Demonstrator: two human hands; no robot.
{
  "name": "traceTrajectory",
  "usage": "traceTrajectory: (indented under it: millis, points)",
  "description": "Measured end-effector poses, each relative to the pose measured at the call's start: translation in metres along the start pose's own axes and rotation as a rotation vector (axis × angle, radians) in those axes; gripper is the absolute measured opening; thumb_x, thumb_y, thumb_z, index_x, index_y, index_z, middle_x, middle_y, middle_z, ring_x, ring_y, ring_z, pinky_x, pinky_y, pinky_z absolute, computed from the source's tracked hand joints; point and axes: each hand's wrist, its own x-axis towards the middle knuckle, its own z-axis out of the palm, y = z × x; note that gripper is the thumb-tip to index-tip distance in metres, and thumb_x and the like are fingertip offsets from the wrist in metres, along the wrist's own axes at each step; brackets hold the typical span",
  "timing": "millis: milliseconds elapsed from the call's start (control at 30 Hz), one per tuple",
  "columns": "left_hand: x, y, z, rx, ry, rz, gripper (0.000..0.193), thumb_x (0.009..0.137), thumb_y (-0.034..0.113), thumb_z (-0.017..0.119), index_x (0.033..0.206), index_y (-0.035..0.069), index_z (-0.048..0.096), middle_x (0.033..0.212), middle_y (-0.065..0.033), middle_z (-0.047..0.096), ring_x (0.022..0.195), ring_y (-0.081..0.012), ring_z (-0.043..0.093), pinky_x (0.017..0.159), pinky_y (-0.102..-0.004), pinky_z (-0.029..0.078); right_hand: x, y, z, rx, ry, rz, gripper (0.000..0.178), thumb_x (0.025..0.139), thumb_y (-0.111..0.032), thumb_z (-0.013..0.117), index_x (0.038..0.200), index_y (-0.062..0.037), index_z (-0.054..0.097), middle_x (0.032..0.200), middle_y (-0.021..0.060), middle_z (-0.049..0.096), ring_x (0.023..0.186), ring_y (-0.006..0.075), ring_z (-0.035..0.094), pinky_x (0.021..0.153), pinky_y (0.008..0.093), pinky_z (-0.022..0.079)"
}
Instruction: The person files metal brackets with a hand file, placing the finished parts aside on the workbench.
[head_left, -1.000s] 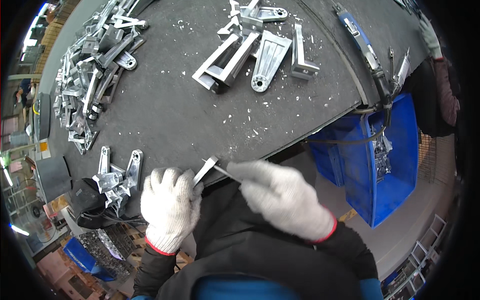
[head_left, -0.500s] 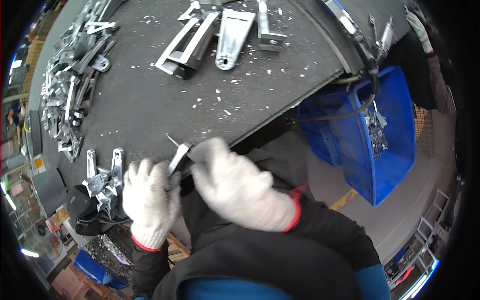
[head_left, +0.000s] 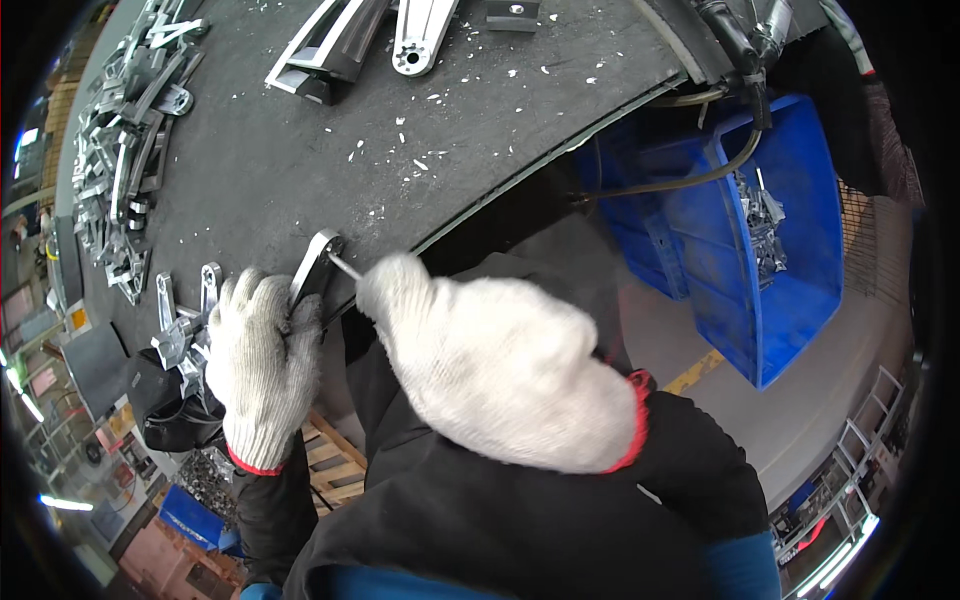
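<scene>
My left hand [head_left: 262,360], in a white knit glove with a red cuff, is closed on a silver metal bracket [head_left: 313,266] at the near table edge. The bracket's rounded end sticks up past the fingers; its lower part is hidden. To the right, my right hand [head_left: 500,370], gloved alike, is closed around a tool with a thin metal rod [head_left: 346,267]. The rod's tip meets or nearly meets the bracket's rounded end, and its handle is hidden in the glove. Just left of my left hand stands another forked metal casting [head_left: 180,335].
Many metal castings [head_left: 125,150] are heaped along the table's left side. Larger brackets [head_left: 415,40] lie at the far side among metal chips. A blue bin [head_left: 770,330] with metal parts stands right, below a hose [head_left: 690,186]. Another person's sleeve [head_left: 890,130] shows far right.
The rod has shifted from across the bracket to the right side of its rounded end, with my right hand drawn back rightward. My left hand keeps its hold. The whole view has shifted.
</scene>
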Motion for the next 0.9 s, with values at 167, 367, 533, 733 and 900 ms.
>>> traceTrajectory:
  millis: [167,367,533,733,900]
  points:
    - [0.002,0.000,0.002,0.033,-0.004,0.053,0.017,0.092,0.016,0.075,0.102,0.005,0.067,0.102,-0.0135,0.062,0.100,-0.0386,0.062,0.090,-0.0494,0.048,0.016,0.003,0.002,0.038,0.082,-0.195,0.030,0.092,-0.021,0.067,0.113,0.0002,0.067,0.067,0.0029,0.061,0.060,0.0144,0.065,0.043,0.0358,0.047]
    - [0.012,-0.005,-0.010,-0.170,-0.156,-0.130,0.017,0.094,0.017,0.074,0.096,0.002,0.067,0.098,-0.0147,0.064,0.096,-0.0382,0.062,0.086,-0.0483,0.049,0.023,0.016,-0.021,0.061,-0.090,0.024,0.012,0.091,-0.018,0.069,0.098,-0.0102,0.064,0.060,-0.0028,0.054,0.052,0.0103,0.060,0.042,0.0298,0.043]
    - [0.017,-0.008,-0.012,-0.168,-0.144,-0.046,0.018,0.095,0.017,0.072,0.093,0.001,0.066,0.094,-0.0157,0.063,0.091,-0.0385,0.063,0.080,-0.0484,0.049,0.042,-0.004,-0.015,0.279,-0.311,-0.005,0.006,0.092,-0.015,0.065,0.096,-0.0113,0.063,0.059,-0.0023,0.052,0.049,0.0130,0.058,0.039,0.0313,0.042]
    - [0.025,-0.010,-0.024,-0.558,-0.218,-0.301,0.030,0.097,0.012,0.071,0.125,0.001,0.073,0.111,-0.0142,0.077,0.101,-0.0251,0.073,0.085,-0.0405,0.059,-0.009,0.049,-0.048,0.424,-0.234,0.347,0.023,0.099,-0.014,0.072,0.120,-0.0072,0.068,0.102,0.0121,0.080,0.090,0.0315,0.080,0.078,0.0438,0.063]
    - [0.040,0.008,-0.017,-1.371,0.170,-0.402,0.055,0.087,0.000,0.077,0.141,0.001,0.066,0.116,-0.0130,0.079,0.104,-0.0216,0.074,0.091,-0.0396,0.063,-0.027,0.074,-0.019,0.408,-0.217,0.211,0.046,0.098,-0.009,0.074,0.143,-0.0067,0.063,0.120,0.0145,0.079,0.099,0.0345,0.079,0.082,0.0425,0.063]
